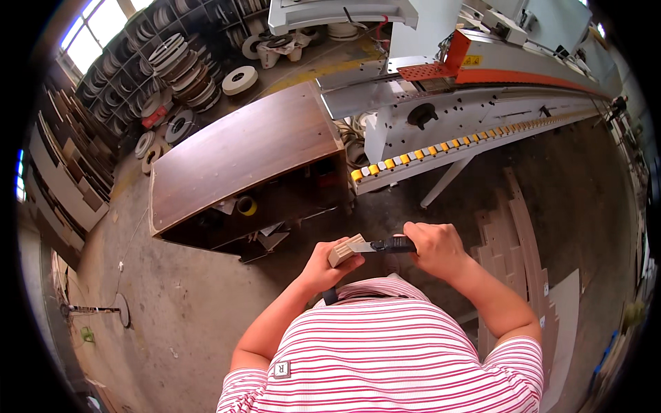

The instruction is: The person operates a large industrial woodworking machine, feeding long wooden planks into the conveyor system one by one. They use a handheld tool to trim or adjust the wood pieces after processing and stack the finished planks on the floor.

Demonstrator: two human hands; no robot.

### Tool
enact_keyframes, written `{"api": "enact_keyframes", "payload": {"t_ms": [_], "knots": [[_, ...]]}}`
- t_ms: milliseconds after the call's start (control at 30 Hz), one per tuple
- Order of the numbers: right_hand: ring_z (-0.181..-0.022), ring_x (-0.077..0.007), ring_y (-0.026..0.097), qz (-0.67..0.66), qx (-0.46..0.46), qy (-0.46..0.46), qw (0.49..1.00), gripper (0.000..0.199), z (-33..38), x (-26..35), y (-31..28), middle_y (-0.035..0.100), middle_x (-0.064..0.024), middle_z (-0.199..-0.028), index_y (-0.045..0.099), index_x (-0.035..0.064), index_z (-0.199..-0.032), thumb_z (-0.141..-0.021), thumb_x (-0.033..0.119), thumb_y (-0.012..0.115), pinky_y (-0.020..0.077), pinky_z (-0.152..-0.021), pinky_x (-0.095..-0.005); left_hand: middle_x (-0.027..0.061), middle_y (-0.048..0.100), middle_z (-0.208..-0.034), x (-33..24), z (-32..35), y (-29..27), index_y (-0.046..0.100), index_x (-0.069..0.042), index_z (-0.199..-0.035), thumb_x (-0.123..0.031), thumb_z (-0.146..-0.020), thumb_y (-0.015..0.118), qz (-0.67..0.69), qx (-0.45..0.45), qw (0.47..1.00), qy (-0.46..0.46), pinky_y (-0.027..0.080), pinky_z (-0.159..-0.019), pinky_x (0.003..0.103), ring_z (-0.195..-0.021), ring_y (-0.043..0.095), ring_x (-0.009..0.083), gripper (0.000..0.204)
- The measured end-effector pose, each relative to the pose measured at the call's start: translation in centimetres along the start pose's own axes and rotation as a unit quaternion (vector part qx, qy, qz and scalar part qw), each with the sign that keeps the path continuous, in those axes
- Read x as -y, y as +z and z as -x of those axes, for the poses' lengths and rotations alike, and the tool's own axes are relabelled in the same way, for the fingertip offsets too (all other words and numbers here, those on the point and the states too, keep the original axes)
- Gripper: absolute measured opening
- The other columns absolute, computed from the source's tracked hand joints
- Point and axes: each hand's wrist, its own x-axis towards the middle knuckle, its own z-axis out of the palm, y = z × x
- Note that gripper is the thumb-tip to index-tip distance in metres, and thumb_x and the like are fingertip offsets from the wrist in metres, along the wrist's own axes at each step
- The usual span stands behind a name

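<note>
A worker's left hand [322,267] grips a small wooden block [345,249] at chest height while the right hand [434,249], closed around a utility knife [387,245], sets its blade to the block's edge; trimming appears under way, not finished.

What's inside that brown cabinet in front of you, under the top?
Under the top of the brown cabinet, a yellow tape roll and some pale scraps show on the open shelves. The top panel covers the rest of the inside, deep in shadow.

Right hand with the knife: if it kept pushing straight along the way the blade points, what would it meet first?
Probably the small wooden block, gripped by the left hand; the right hand aims the knife leftward, its blade apparently already touching the block.
</note>
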Motion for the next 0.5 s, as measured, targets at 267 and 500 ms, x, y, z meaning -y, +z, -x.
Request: {"api": "enact_keyframes", "payload": {"t_ms": [267, 500], "knots": [[-0.078, -0.0407, 0.067, 0.005, 0.038, 0.156, 0.987, 0.026, -11.7, -5.6, 10.1, 0.068, -0.0213, -0.079, 0.056, 0.0046, -0.094, -0.090, 0.030, 0.061, 0.0520, -0.067, -0.0509, 0.0029, 0.063, -0.082, -3.1, 4.0, -1.8, 0.063, -0.002, -0.090, -0.012, -0.088, 0.069, 0.064, 0.015, 0.994, -0.086, 0.048, -0.065, 0.027, -0.072, 0.059, 0.0105, 0.011], [-0.113, -0.0432, 0.053, -0.080, 0.091, 0.117, 0.986, 0.035, -27.5, -3.1, 19.1, 0.049, -0.0247, -0.126, 0.048, 0.0007, -0.117, -0.085, 0.012, 0.056, 0.0452, -0.095, -0.0508, 0.0029, 0.050, -0.084, -1.9, 5.4, -3.2, 0.041, -0.006, -0.118, -0.021, -0.092, 0.067, -0.084, -0.311, 0.945, -0.060, 0.044, -0.069, 0.029, -0.073, 0.049, 0.0146, 0.040]]}}
